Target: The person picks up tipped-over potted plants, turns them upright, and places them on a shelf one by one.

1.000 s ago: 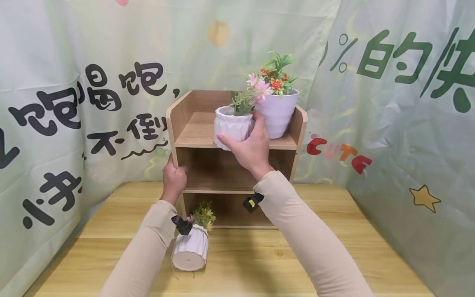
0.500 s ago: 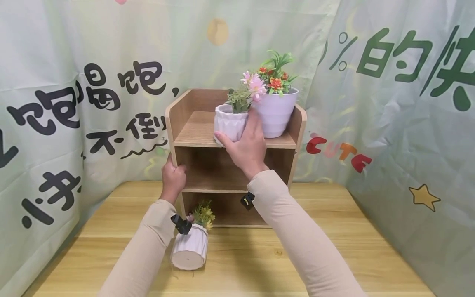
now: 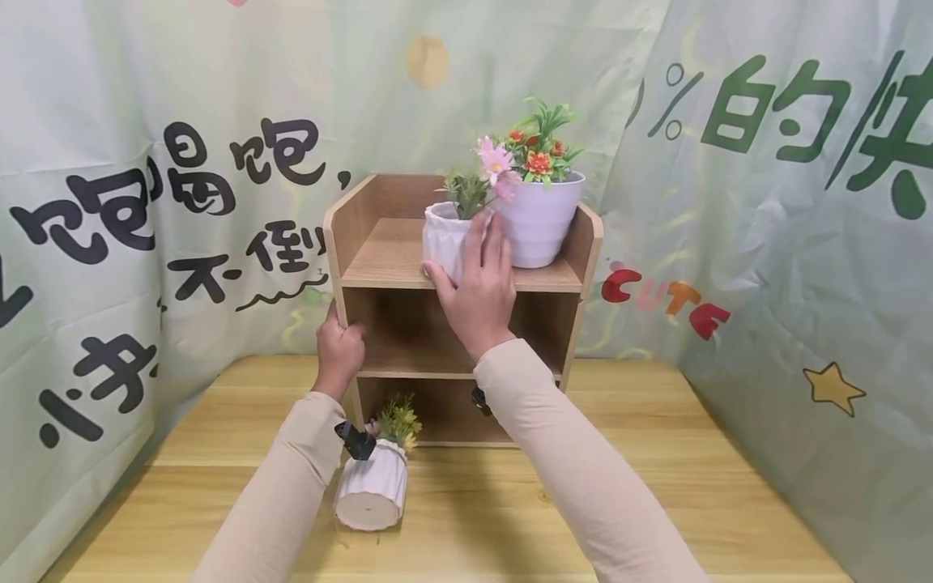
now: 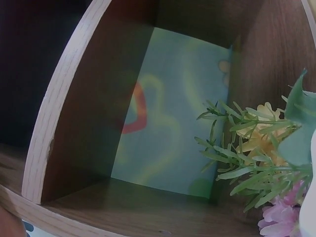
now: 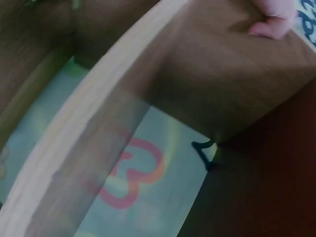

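Note:
My right hand holds a small white fluted flowerpot on the top board of a wooden shelf unit, thumb at its front left and fingers along its right side. Green leaves and pink flowers rise from this pot. Just right of it stands a larger white pot with red-orange flowers. My left hand grips the unit's left side panel; its thumb shows against the panel in the right wrist view. The left hand's outer fingers are mostly hidden behind the panel.
Another white fluted pot lies on its side on the wooden table, its yellow and pink flowers toward the shelf's lowest compartment. The unit has two compartments below the top board. A printed curtain hangs behind and at both sides.
My right hand has shifted slightly left and turned, its fingers now more toward the pot's front. The small pot has moved back a little on the top board. My left hand stays put.

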A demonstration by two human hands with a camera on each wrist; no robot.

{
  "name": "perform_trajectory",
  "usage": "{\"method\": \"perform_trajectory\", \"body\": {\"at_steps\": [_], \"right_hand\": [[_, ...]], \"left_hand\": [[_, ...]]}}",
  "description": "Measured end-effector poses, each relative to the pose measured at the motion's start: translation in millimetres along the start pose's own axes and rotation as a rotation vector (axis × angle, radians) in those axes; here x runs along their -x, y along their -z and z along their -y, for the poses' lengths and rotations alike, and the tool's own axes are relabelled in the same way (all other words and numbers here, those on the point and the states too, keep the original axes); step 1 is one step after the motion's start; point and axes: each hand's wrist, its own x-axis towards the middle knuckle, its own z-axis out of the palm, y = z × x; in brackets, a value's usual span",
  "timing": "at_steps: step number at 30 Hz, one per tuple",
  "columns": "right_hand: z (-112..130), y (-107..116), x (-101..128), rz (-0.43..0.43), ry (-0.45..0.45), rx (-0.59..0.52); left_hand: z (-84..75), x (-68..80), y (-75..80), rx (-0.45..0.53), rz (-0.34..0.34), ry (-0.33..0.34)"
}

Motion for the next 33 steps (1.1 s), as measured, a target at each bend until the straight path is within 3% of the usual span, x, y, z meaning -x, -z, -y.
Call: {"method": "perform_trajectory", "body": {"at_steps": [5,10,17,24,33], "right_hand": [[-6.7,-2.2,5.7,0.000,0.140,0.056],[-10.7,-0.7,5.9,0.049,0.190,0.073],[-9.8,4.0,4.9,0.184,0.198,0.110],[-6.4,6.4,7.6,0.345,0.195,0.219],[-5.8,5.1,10.0,0.360,0.190,0.250]], "left_hand": [[-0.9,-0.5,-0.1,0.002,0.003,0.002],[-2.5,-1.3,-0.6,0.007,-0.004,-0.001],[-0.1,-1.3,-1.3,0.010,-0.006,-0.002],[2.5,-0.3,-1.1,0.005,-0.015,-0.006],[2.1,0.0,-1.3,0.006,-0.011,-0.005]]}}
